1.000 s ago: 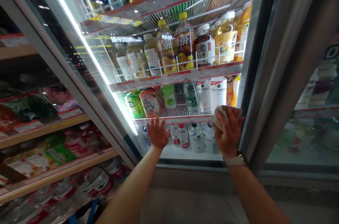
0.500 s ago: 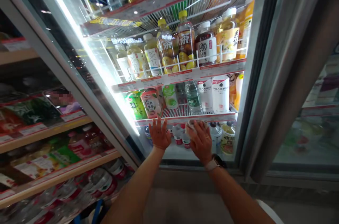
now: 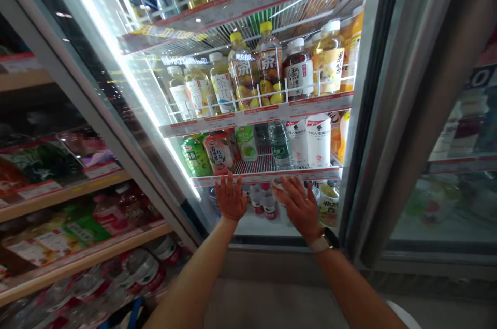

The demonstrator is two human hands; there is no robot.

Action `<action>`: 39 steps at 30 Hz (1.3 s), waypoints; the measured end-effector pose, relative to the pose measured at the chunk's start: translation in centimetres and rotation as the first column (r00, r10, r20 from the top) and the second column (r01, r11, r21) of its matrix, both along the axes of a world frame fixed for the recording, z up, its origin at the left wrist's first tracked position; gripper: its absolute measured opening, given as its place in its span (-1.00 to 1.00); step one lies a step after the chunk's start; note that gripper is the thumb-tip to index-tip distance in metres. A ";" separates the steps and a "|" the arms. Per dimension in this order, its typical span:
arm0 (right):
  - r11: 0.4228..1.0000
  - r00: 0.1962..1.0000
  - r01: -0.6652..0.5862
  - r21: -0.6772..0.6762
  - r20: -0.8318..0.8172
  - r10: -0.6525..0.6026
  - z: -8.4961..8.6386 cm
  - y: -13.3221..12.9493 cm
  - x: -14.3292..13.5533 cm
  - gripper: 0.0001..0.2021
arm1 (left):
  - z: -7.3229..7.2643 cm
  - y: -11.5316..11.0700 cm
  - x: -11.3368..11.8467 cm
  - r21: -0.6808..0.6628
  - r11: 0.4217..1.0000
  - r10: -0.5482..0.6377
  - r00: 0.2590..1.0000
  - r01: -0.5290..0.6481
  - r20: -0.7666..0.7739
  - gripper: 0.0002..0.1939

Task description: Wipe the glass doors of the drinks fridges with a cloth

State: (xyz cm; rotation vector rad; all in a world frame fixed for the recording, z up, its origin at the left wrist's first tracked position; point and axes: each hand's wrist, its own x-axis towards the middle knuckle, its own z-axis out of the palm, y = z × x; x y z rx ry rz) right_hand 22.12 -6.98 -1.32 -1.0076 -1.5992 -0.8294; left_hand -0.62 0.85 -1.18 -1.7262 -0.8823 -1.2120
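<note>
From my end I see the left hand (image 3: 231,199) spread, fingertips up at the shelf's price strip (image 3: 256,177), which runs lengthwise left to right, its right end slightly higher. The right hand (image 3: 298,205) holds a pale cloth (image 3: 277,182) at the strip's middle, fingers aimed up-left, hiding too much for me to tell the cloth's long axis.

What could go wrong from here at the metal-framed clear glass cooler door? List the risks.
The bare, splayed left hand seems to rest on the metal-framed clear glass door, so it might leave prints. Little of the whitish cloth shows past the bare right hand, so skin could smear the door. The black-faced wristwatch with a pale strap might knock the door if that hand drops.
</note>
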 end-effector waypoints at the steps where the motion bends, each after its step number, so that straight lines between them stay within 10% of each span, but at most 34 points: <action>1: 0.999 0.997 0.035 0.024 -0.076 -0.033 0.9 -0.1 1.0 -0.58 | 0.0 0.0 0.0 -0.008 1.000 -0.002 1.000 0.002 0.004 -0.39; 6: 0.959 0.862 0.187 0.210 -0.504 -0.058 4.7 0.0 5.1 -0.53 | 0.3 -0.4 0.4 0.004 1.000 -0.017 1.000 0.017 0.015 -0.40; 11: 0.956 0.834 0.180 0.233 -0.551 -0.023 5.6 0.7 3.1 -0.53 | 0.6 -0.6 0.6 0.043 0.999 -0.010 1.000 0.010 0.003 -0.40; 19: 0.995 0.982 -0.090 0.052 -0.163 0.097 0.3 1.5 -5.6 -0.57 | 0.2 -0.4 0.3 0.023 0.999 -0.037 0.999 0.037 0.007 -0.43; 27: 0.977 0.967 -0.200 -0.077 0.147 0.209 -3.3 1.3 -5.8 -0.56 | 0.0 -0.1 0.1 0.012 1.000 -0.015 1.000 0.015 0.011 -0.44; 32: 0.976 0.940 -0.202 -0.080 0.265 0.217 -1.9 0.7 -3.6 -0.60 | 0.2 -0.2 0.1 0.003 1.000 -0.020 1.000 0.020 0.005 -0.41; 39: 0.994 0.986 0.036 0.108 -0.168 -0.018 2.8 -0.2 2.9 -0.57 | 0.5 -0.5 0.4 0.021 1.000 -0.013 1.000 0.013 -0.006 -0.39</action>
